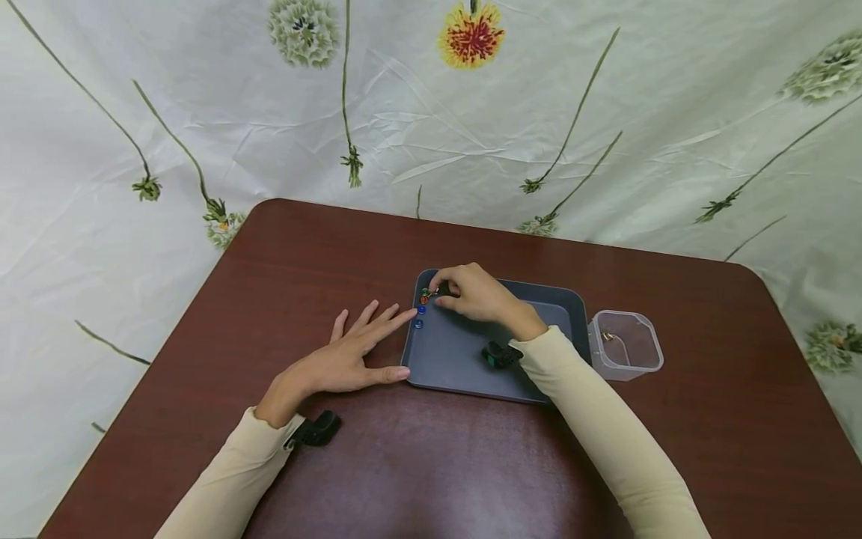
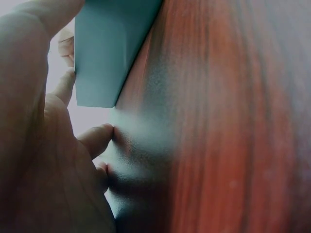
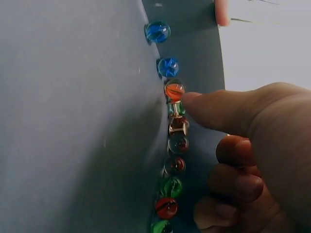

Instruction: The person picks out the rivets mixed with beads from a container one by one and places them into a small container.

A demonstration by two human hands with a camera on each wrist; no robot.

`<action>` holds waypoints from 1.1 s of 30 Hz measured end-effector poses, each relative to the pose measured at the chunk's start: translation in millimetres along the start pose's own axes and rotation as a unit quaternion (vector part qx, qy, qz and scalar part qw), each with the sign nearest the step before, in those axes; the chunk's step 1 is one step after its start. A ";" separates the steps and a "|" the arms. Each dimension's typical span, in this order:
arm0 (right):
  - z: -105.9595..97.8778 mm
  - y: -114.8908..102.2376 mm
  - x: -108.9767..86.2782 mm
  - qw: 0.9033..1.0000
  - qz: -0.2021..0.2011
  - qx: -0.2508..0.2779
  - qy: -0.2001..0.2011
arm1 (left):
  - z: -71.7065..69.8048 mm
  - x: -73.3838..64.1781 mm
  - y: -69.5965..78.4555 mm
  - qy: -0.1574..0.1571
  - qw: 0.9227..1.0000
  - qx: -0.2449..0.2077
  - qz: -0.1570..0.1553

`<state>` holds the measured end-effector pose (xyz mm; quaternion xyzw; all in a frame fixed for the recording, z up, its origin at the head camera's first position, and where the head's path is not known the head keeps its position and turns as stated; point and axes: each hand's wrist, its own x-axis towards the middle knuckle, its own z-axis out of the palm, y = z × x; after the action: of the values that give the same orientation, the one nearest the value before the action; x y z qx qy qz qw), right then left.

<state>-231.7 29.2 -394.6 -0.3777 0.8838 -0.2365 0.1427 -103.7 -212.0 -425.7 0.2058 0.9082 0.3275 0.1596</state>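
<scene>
Glass marbles stand in a row along the left side of a grey tray point(image 1: 471, 352). In the right wrist view the row has two blue marbles point(image 3: 158, 32), an orange marble point(image 3: 174, 91), gold-coloured metal pieces point(image 3: 179, 128), then several clear, green and red marbles. My right hand point(image 1: 481, 293) reaches over the tray; one extended fingertip is right at the orange marble and gold pieces, its other fingers loosely bent. Fingers spread, my left hand point(image 1: 350, 358) lies at the tray's left edge, a fingertip beside a blue marble and the thumb by the near corner.
A clear plastic box point(image 1: 626, 352) stands against the tray's right side, holding a small gold-coloured piece with a thin curved strand. Everything is on a dark red-brown wooden table point(image 1: 323, 247). A white flower-patterned cloth point(image 1: 431, 112) hangs behind it.
</scene>
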 end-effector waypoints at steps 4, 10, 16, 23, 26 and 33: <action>1.8 -0.8 3.3 1.000 -0.003 -0.004 -0.003 | 0.2 0.4 0.0 0.000 1.000 0.001 0.000; 5.9 1.3 7.0 1.000 -0.002 -0.012 -0.007 | 0.2 1.1 0.8 -0.001 1.000 -0.002 0.000; 9.4 3.9 8.0 1.000 0.004 -0.017 -0.011 | 0.3 1.5 0.9 0.001 1.000 -0.001 -0.001; 11.0 5.9 6.5 1.000 -0.001 -0.020 -0.011 | 0.4 0.7 0.6 0.001 1.000 -0.004 -0.002; 10.6 6.3 5.1 1.000 0.002 -0.021 -0.010 | 0.1 0.1 0.8 0.000 1.000 -0.007 -0.002; 9.5 6.4 1.8 0.999 0.002 -0.027 0.017 | -0.6 0.1 2.2 -0.001 1.000 -0.008 -0.002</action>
<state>-232.6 28.8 -406.2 -0.3759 0.8928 -0.2186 0.1175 -103.5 -210.7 -423.8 0.2025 0.9059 0.3345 0.1628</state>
